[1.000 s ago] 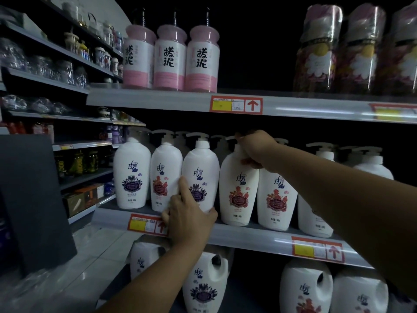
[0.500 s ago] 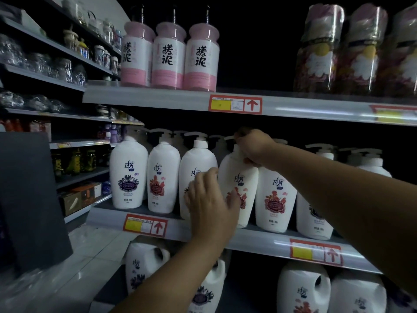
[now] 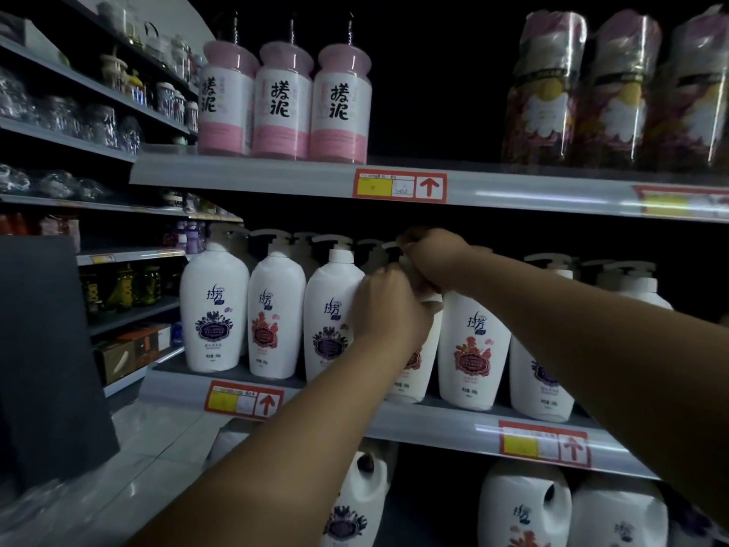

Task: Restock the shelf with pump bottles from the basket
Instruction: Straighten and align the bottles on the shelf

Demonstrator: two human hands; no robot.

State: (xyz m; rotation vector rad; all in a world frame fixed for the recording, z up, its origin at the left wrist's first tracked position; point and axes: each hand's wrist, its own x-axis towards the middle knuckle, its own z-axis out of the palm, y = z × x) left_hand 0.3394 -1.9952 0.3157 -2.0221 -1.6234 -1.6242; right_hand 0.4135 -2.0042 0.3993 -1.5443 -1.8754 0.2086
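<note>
Pump bottle [image 3: 412, 369], fourth in the middle shelf's [image 3: 434, 426] front row, is gripped by both hands: right hand [image 3: 434, 256] clenched round its pump at twelve o'clock, left hand [image 3: 388, 309] clasping its shoulder, probably to square it up.

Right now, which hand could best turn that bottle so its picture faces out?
Probably the left hand. It is wrapped round the body of the fourth bottle in the middle shelf's front row, so a wrist twist should rotate it. The right hand only pinches the pump top, good for steadying.
</note>
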